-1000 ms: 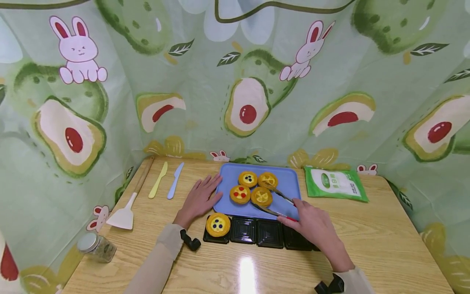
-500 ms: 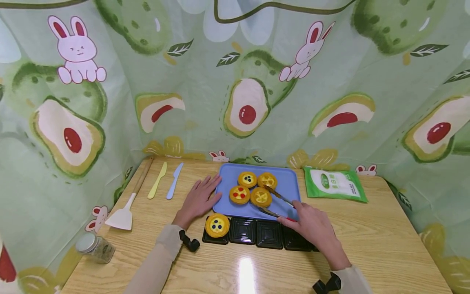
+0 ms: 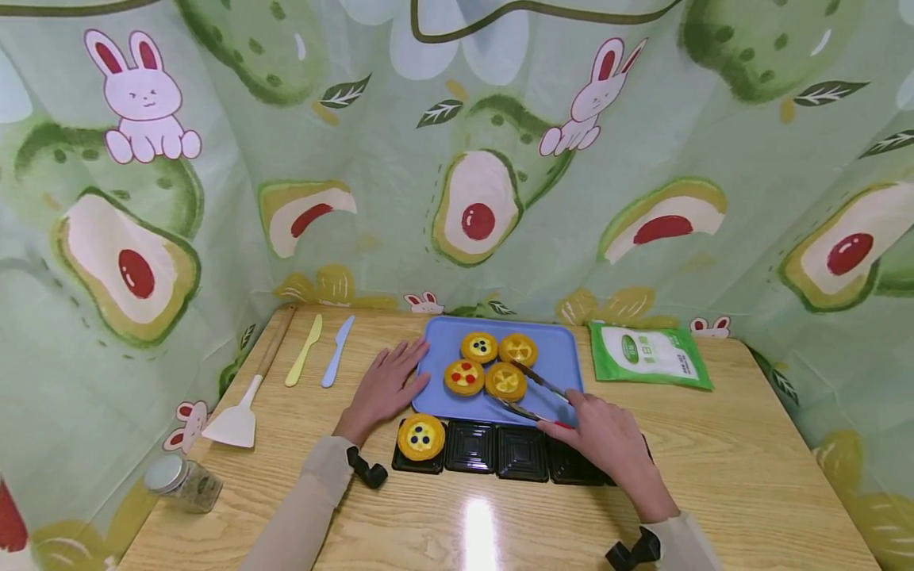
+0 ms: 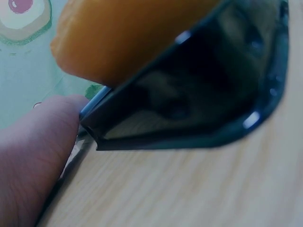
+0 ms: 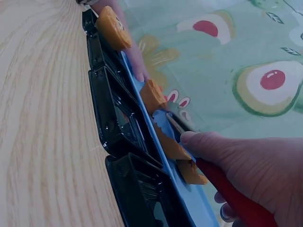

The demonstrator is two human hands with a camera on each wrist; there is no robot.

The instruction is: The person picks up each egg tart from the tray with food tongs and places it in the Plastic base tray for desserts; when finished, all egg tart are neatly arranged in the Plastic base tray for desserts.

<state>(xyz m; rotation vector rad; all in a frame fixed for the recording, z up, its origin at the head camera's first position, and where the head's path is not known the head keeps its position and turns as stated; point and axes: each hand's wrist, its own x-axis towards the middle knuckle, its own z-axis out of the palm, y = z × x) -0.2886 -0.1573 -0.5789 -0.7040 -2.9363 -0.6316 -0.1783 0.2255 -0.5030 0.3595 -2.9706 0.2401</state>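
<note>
My right hand holds red-handled metal tongs. Their arms stand spread on either side of a yellow-topped egg tart, at the front right of a group on the blue tray. Behind it is a similar tart, close to the upper tong tip. A tart with red pieces and one with dark berries sit to the left. My left hand lies with straight fingers at the tray's left edge. Below that hand, another berry tart rests in a black plastic holder.
Several black square holders line the tray's front. At left lie a spatula, a yellow knife, a blue knife and a jar. A green-white packet lies right of the tray, before a patterned curtain.
The upper tong arm has come forward, from over the back right tart to the gap between the two right tarts. The left hand has stayed at the tray, and the tarts have kept their places.
</note>
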